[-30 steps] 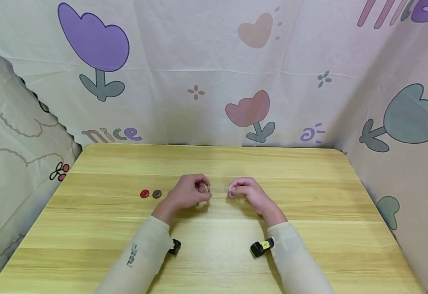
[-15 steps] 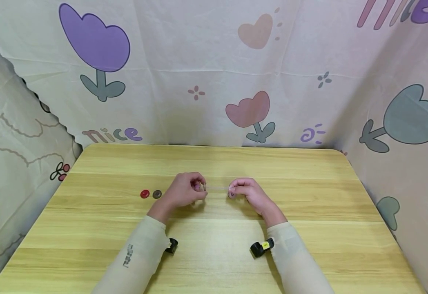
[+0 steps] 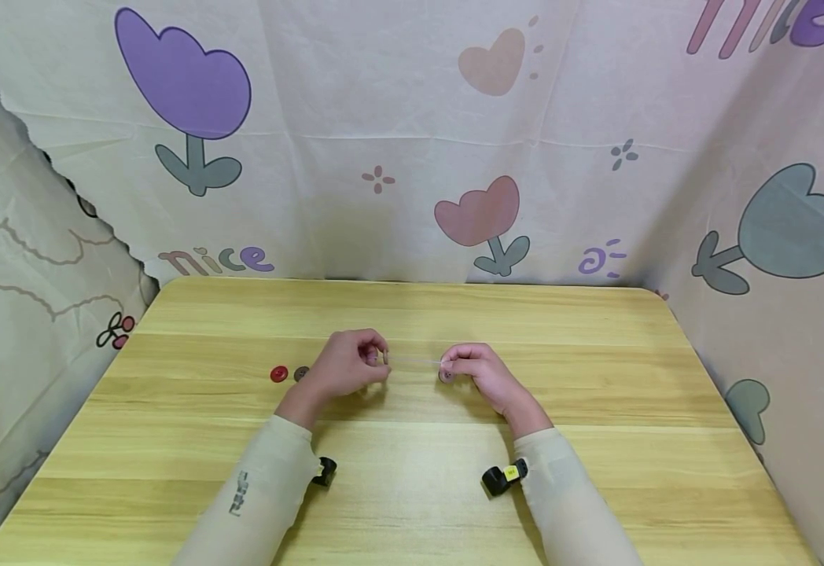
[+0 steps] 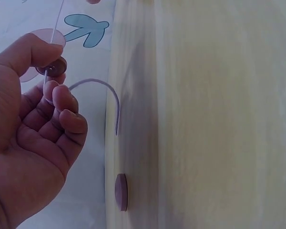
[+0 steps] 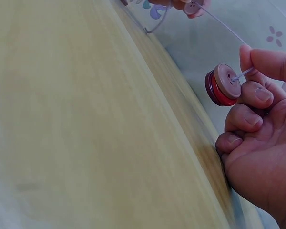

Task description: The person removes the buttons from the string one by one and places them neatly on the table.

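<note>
A thin pale string [image 3: 414, 360] runs taut between the two hands. My left hand [image 3: 347, 364] pinches a brown button [image 4: 57, 67] between thumb and fingers; the string passes through it, and a loose tail [image 4: 109, 88] curves away beyond the fingers. My right hand [image 3: 481, 371] pinches the string [image 5: 223, 24] between thumb and index finger. Just beside those fingertips, a small stack of red and brown buttons [image 5: 227, 81] hangs threaded on the string, faces together. On the table, a red button [image 3: 279, 374] lies left of a dark brown button [image 3: 301, 373], which my left hand partly covers.
The light wooden table [image 3: 412, 503] reaches back to a patterned cloth [image 3: 355, 94], which also hangs at both sides. Black wrist cameras [image 3: 504, 477] sit at both sleeves, low above the tabletop.
My left hand has moved left with its button, so the string between the hands shows longer. It now partly covers the dark brown table button. My right hand has stayed nearly still.
</note>
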### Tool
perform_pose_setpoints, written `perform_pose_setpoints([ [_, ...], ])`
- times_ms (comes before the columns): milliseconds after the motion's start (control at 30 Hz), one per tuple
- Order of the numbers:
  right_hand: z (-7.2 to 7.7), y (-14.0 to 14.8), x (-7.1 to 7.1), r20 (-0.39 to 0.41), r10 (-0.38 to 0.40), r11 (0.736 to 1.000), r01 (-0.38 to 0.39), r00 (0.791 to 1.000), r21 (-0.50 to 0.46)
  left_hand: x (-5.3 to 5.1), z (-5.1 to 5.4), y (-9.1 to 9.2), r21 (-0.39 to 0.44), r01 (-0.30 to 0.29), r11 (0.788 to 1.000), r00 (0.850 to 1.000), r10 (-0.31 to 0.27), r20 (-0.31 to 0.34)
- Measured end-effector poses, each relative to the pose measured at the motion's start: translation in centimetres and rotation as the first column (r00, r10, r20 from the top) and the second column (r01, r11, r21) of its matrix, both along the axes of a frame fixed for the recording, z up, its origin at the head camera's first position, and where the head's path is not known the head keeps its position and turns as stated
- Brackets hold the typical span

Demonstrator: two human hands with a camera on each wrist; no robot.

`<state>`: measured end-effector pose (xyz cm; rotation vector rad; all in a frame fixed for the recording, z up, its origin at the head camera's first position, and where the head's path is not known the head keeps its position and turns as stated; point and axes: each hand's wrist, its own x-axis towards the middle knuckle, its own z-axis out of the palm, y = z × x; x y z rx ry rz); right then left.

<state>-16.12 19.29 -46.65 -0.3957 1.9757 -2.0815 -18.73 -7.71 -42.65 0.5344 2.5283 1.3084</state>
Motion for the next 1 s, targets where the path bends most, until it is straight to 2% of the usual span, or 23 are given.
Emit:
perform_pose_setpoints([
  [500, 0.1, -0.1, 0.1, 0.003, -0.007, 1.0, 0.007, 1.0, -0.004, -0.4, 0.2, -1.2, -0.004, -0.022, 1.0, 0.999, 0.022, -0.038],
  [1000, 0.2, 0.0, 0.1, 0.01, -0.005, 1.0, 0.005, 1.0, -0.001, -0.6, 0.7, -2.3, -0.002, -0.052, 0.999, 0.998, 0.051, -0.043],
])
